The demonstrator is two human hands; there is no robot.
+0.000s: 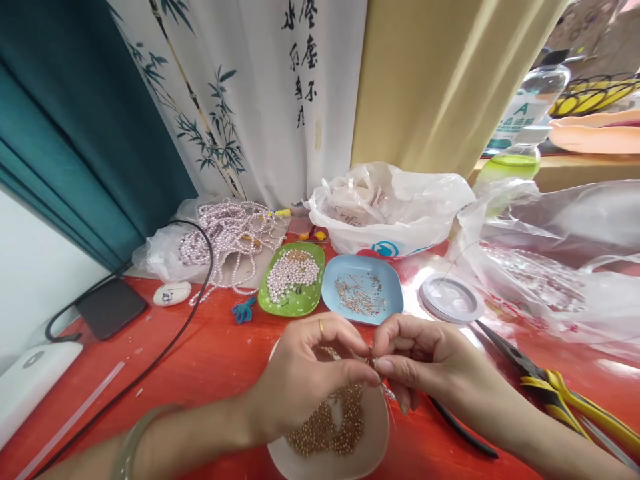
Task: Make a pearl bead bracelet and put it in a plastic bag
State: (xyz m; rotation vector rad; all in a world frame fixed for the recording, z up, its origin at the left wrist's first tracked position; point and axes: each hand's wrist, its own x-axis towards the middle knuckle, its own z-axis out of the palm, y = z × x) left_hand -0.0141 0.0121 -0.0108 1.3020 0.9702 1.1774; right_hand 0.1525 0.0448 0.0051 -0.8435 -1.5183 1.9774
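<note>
Head cam: both hands' fingers (367, 373) pinch tiny bead over gold-bead dish (373, 443); bottle (525, 117) label w/ "A".

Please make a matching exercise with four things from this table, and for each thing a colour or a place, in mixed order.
Things:
1. green dish
2. blue dish
3. white dish
4. pliers

Descriptions:
A. yellow handles, at the right of the hands
B. holds thin metal pins
C. holds pale pearl beads
D. holds small gold beads, under the hands

Pairs: 1-C, 2-B, 3-D, 4-A
</note>
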